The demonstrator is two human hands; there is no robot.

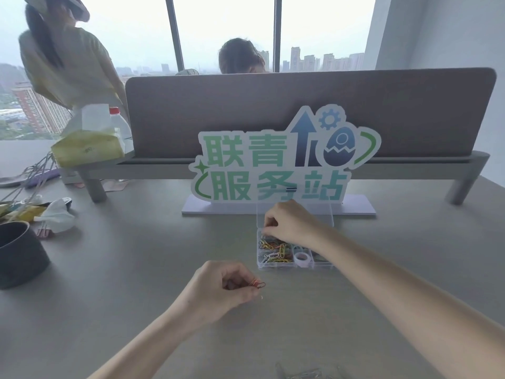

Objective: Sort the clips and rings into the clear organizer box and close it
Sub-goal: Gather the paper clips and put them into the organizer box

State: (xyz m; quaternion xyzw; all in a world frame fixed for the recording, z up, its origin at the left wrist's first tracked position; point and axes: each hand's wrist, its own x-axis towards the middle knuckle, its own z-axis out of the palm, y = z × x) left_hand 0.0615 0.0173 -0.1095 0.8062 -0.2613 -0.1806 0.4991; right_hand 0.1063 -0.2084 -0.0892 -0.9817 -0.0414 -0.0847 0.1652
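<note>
A: Clear plastic organizer box [322, 265] lies lid-open by the sign; your right hand [287, 222] is pinched over its back-left compartment, contents hidden.

B: And the left hand [218, 288]?

A: Its fingers grip a few paper clips [258, 283]. Carry them to the clip compartment next.

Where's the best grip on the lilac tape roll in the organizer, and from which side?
Come from above: the tape roll lies flat in a walled compartment of the organizer box, hole up. Pinch its ring wall, one finger in the hole, one outside.

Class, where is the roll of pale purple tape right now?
In the head view, the tape roll sits in a front compartment of the open clear organizer box, right of the coloured paper clips and just below the right hand.
</note>
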